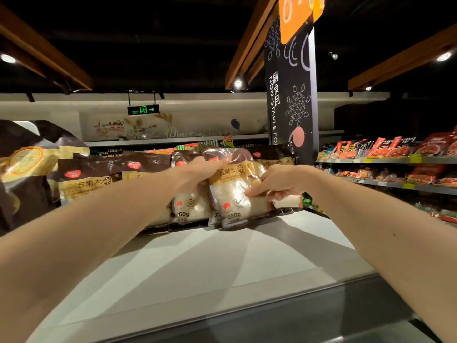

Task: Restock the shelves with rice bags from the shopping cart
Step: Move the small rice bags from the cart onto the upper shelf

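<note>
One wide pale shelf (222,256) carries a row of bags (86,179) along its back. Your rice bag (232,194) stands upright against that row, long axis vertical, dead ahead between both arms. Your right hand (279,184) pinches its right edge with curled fingers (256,193). Your left hand (197,169) lies over its top, too blurred to tell whether it grips.

Dark ceiling (160,33), wooden beams (249,43), spotlights (238,83), hanging aisle sign (291,95)
</note>
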Demonstrator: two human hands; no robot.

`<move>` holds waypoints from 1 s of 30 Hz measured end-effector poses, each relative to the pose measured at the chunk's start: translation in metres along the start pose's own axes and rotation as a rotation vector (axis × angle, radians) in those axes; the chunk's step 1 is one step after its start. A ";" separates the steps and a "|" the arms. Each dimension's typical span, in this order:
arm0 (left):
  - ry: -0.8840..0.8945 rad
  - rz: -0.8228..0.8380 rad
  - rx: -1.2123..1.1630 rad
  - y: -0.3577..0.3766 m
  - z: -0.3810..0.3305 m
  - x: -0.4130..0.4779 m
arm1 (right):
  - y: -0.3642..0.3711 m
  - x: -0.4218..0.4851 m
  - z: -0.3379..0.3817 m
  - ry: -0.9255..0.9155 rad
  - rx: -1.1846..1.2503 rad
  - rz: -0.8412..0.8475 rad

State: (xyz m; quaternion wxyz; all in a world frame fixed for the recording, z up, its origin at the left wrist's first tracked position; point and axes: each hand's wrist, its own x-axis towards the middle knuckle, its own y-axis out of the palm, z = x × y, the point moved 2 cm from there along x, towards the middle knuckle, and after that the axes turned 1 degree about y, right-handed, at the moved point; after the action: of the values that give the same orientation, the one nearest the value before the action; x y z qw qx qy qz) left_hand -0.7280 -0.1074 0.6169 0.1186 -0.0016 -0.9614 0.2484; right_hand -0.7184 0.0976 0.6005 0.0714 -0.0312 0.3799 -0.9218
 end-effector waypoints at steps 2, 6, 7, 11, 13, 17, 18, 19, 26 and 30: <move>-0.017 0.166 0.026 -0.013 -0.002 -0.002 | -0.004 -0.002 0.001 -0.064 0.090 -0.068; -0.039 0.271 0.253 -0.020 0.000 -0.004 | -0.016 -0.007 0.001 -0.170 0.223 -0.320; -0.033 0.229 0.304 -0.018 0.003 -0.001 | -0.018 -0.007 0.001 -0.183 0.247 -0.378; 0.086 0.050 0.246 -0.004 0.009 -0.001 | -0.019 -0.005 -0.001 -0.162 0.256 -0.447; 0.166 -0.012 0.157 -0.004 0.012 0.000 | -0.020 -0.005 -0.004 -0.157 0.290 -0.439; 0.227 -0.106 -0.061 -0.003 0.010 0.000 | -0.025 -0.006 -0.004 -0.204 0.430 -0.439; 0.218 -0.105 -0.113 -0.003 0.009 0.000 | -0.025 -0.006 -0.003 -0.210 0.452 -0.435; 0.195 -0.091 -0.153 -0.003 0.009 0.001 | -0.025 -0.006 -0.004 -0.213 0.465 -0.432; 0.037 -0.015 -0.127 0.006 0.010 -0.006 | -0.021 -0.004 -0.006 -0.184 0.438 -0.391; 0.070 -0.124 0.091 0.012 0.008 -0.020 | -0.021 -0.007 -0.009 -0.151 0.442 -0.388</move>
State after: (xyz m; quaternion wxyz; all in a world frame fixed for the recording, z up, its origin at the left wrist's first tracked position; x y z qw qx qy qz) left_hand -0.7114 -0.1015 0.5997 0.1673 0.0544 -0.9426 0.2837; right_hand -0.7148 0.1197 0.6089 -0.0728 -0.1551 0.1508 -0.9736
